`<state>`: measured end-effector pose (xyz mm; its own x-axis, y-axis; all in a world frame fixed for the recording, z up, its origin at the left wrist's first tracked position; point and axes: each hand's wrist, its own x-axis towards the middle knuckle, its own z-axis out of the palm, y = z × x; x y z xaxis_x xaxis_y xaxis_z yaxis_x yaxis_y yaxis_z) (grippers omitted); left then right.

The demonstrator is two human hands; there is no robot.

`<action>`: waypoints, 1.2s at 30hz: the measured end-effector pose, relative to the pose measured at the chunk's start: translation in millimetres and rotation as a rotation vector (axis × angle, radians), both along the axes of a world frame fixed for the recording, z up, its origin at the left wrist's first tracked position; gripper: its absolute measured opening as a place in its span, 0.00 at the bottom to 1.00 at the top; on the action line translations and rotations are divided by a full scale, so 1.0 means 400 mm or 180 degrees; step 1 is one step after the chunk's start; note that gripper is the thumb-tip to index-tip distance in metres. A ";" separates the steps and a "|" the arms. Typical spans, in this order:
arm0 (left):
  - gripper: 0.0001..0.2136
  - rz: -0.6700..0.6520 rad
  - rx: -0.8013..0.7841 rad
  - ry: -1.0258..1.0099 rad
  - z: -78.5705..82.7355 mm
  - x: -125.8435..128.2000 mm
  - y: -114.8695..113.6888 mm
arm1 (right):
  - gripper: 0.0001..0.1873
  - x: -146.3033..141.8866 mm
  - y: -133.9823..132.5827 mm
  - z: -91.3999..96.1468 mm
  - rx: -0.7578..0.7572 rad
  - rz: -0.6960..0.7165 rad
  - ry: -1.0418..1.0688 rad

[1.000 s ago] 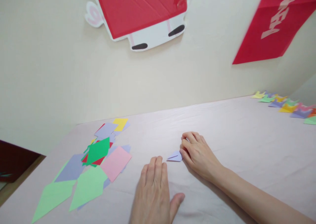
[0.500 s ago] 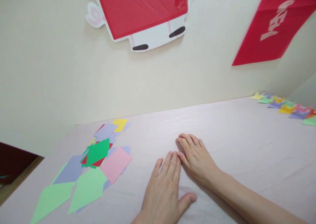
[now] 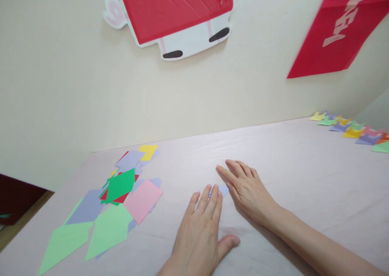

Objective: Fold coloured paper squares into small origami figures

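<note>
A small piece of light blue-purple paper (image 3: 223,190) lies on the pale cloth, mostly covered by my hands. My left hand (image 3: 200,223) rests flat over its left part, fingers stretched forward and thumb out to the side. On the other side, my right hand (image 3: 247,187) has its fingers extended, its edge close to the paper's right end. Whether the right hand touches the paper I cannot tell. How the paper is folded is hidden under the fingers.
Loose coloured paper sheets, among them a pink one (image 3: 144,201) and a green one (image 3: 121,186), are spread at the left. Several folded paper shapes (image 3: 352,132) stand in rows at the far right. A wall (image 3: 212,93) with red hangings rises behind the cloth-covered surface (image 3: 291,166).
My right hand has shifted slightly right, its fingers more stretched, uncovering part of the blue-purple paper. The left hand stays nearly in place. The view has tilted a little.
</note>
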<state>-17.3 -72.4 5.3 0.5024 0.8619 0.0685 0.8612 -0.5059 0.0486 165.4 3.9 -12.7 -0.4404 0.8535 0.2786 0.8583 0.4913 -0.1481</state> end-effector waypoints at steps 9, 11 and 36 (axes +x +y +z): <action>0.35 0.0107 -0.0562 -0.0486 0.020 -0.006 0.006 | 0.17 0.066 0.011 0.043 -0.0059 0.0712 0.1074; 0.29 0.0162 -0.0600 -0.0718 0.032 -0.005 0.017 | 0.15 0.043 0.003 0.064 -0.0367 0.1144 0.1149; 0.06 0.0248 -0.0010 -0.1281 0.025 0.010 0.106 | 0.07 0.017 0.015 0.057 -0.1107 0.1126 0.1539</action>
<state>-13.2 -29.8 15.4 0.3692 0.8969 0.2436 0.8088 -0.4392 0.3910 172.4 9.9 10.0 -0.6041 0.7567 0.2498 0.4533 0.5842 -0.6733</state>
